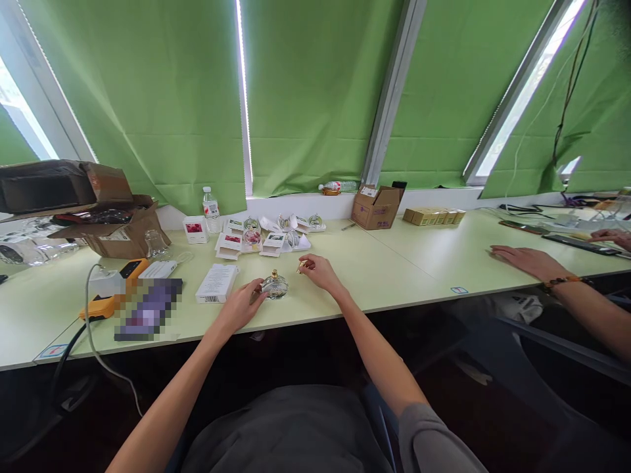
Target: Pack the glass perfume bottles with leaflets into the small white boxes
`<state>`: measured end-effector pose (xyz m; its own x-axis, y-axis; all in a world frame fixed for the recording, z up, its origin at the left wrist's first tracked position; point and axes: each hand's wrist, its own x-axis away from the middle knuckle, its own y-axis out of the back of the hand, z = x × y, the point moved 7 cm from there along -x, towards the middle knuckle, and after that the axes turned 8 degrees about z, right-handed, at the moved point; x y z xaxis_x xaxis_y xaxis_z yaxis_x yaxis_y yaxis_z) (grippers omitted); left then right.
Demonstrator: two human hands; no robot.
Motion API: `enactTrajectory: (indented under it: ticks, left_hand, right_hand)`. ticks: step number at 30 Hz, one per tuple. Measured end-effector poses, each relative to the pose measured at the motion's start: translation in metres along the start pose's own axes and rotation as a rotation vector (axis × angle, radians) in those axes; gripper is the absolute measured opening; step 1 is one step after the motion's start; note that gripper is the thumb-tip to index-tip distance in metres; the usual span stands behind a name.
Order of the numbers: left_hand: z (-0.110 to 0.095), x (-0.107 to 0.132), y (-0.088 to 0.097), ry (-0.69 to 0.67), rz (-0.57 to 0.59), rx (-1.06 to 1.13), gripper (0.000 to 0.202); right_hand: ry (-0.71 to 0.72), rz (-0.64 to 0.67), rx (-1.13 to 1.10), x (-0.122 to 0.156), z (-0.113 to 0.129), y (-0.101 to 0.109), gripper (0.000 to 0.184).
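A small round glass perfume bottle [275, 285] with a gold neck stands on the pale table [394, 269] near its front edge. My left hand [244, 303] rests beside it, fingers curled against the bottle's left side and gripping it. My right hand [318, 270] hovers just right of the bottle, fingers pinched on a small gold piece [301, 266], perhaps the cap. A white flat box [217, 283] lies to the left of my left hand.
Several small white boxes and glass bottles [269, 235] sit further back, with a water bottle [211, 210]. Open cardboard boxes [111, 230] [377, 207] stand left and centre-right. An orange device [116, 289] with a cable lies left. Another person's hand [525, 259] rests at the right.
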<state>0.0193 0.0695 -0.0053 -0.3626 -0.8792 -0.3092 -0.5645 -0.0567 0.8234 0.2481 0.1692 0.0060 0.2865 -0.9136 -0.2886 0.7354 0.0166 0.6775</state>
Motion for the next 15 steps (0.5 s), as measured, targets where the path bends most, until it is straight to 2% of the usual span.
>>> enactTrajectory:
  ticks: [5, 9, 15]
  left_hand:
    - [-0.001, 0.0, 0.0, -0.008, -0.005, 0.006, 0.039]
    - [-0.002, 0.0, 0.001, -0.012, -0.013, 0.011, 0.039]
    - [-0.001, 0.0, 0.001, -0.002, -0.018, 0.004, 0.038]
  right_hand:
    - [0.057, 0.048, -0.182, 0.003, 0.014, -0.004, 0.026]
    - [0.073, 0.14, -0.316, 0.006, 0.025, -0.011, 0.024]
    - [0.122, 0.253, -0.338, 0.014, 0.042, -0.014, 0.026]
